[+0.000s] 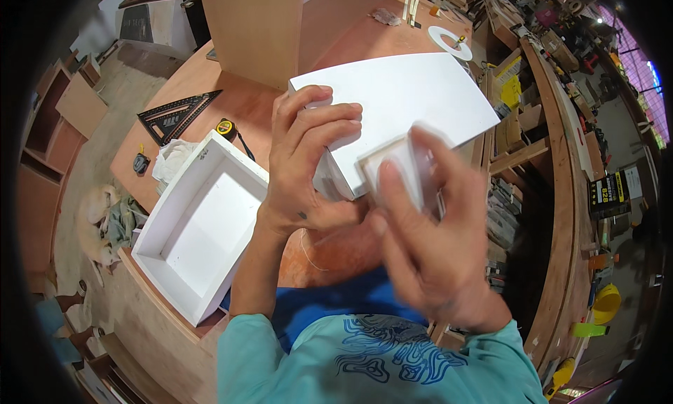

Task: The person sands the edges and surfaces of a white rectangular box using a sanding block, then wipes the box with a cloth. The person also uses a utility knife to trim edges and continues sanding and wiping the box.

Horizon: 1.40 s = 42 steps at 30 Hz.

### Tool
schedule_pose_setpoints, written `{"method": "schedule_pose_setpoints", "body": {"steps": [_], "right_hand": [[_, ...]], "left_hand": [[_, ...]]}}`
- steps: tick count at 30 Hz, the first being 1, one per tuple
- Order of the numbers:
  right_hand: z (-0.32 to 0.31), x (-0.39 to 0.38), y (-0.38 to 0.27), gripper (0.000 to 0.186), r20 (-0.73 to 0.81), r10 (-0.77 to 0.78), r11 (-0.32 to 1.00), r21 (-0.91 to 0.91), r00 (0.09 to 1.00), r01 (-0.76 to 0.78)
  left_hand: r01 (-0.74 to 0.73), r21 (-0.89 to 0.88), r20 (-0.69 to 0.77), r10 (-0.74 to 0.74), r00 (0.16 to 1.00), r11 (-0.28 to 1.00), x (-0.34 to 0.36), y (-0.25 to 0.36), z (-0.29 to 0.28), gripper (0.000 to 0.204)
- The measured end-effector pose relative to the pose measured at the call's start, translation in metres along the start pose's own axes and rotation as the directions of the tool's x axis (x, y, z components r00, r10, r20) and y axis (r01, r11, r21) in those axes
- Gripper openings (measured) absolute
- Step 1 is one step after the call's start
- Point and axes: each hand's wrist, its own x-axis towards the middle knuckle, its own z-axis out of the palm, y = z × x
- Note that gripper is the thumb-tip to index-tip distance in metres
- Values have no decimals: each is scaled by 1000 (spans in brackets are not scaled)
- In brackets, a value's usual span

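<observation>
A white box, like a drawer turned with its flat face up point(413, 95), is tilted in front of me. My left hand point(305, 151) grips its left edge, fingers over the flat face and thumb below the near corner. My right hand point(438, 221), smeared by motion, pinches a small pale rectangular pad point(392, 167) between thumb and fingers. The pad is at the box's near edge; whether it touches is unclear. To the left, an open white drawer point(144, 239) lies with its hollow inside facing up.
On the wooden table point(189, 78) are a black triangular square point(175, 118), a tape measure point(226, 128), a white cloth point(173, 158) and a white ring point(451, 43). A tall wooden cabinet point(252, 32) stands at the far side. Shelves point(522, 155) crowded with tools line the right.
</observation>
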Motion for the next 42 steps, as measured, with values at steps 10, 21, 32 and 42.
{"method": "schedule_pose_setpoints", "body": {"steps": [10,21,32,42], "right_hand": [[14,14,53,44,-269,12,994,-98,963,-40],[19,24,56,39,-233,10,997,-66,972,-27],[-3,-21,30,44,50,27,963,265,998,-39],[-34,-36,13,52,-137,128,977,189,982,-101]], "left_hand": [[-12,48,28,11,1000,999,-3,-4,-9,65],[-62,56,41,60,997,996,-2,-6,-7,63],[-54,45,24,53,998,998,-4,-8,2,64],[-58,64,43,55,998,996,-4,-10,-5,65]]}}
